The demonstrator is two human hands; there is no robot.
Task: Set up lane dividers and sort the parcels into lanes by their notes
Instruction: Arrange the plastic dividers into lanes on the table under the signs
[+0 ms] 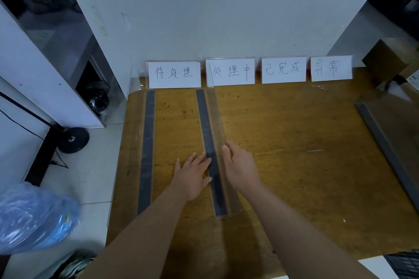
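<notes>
At six o'clock of the table [294, 142], left hand [192, 176] lies flat-fingered and right hand [240, 167] pinches the clear lane divider [209, 138], seemingly light, stiff, slippery; grip edges.

A single wide-angle camera on my head looks forward and steeply down over the wooden table [294, 142], close above it, facing the white wall [204, 18] at its far edge; my forearms enter from the bottom of the frame.
</notes>
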